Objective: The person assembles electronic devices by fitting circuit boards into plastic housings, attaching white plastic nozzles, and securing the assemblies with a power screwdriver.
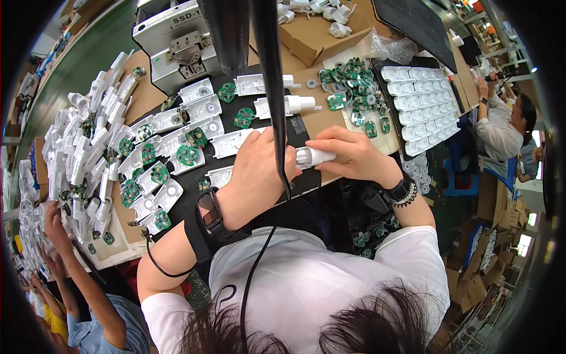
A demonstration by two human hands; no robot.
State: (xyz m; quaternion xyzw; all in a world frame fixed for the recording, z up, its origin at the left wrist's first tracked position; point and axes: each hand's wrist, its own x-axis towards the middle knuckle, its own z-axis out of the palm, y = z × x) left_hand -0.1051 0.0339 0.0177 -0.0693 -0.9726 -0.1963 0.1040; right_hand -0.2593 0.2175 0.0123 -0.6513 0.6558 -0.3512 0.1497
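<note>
Both of my hands meet at the table's front edge over a white plastic housing with a round, ribbed end (313, 156). My right hand (356, 154) has thumb and fingers closed on that round end. My left hand (257, 168) curls over the other end, its fingers partly hidden behind a dark cable-like strip. Beyond my hands lie two more white housings with round ends, one (287, 107) nearer than the other. Green circuit boards (243, 118) sit beside them on the black mat. Further open white shells (203, 128), several with boards on them, spread to the left.
A grey metal machine (177, 44) stands at the back left. White housings are heaped (82, 147) at far left. Behind are a cardboard box (321, 44) of white parts and a pile of green boards (354, 79). A tray of white shells (420, 106) lies right. Co-workers sit on both sides.
</note>
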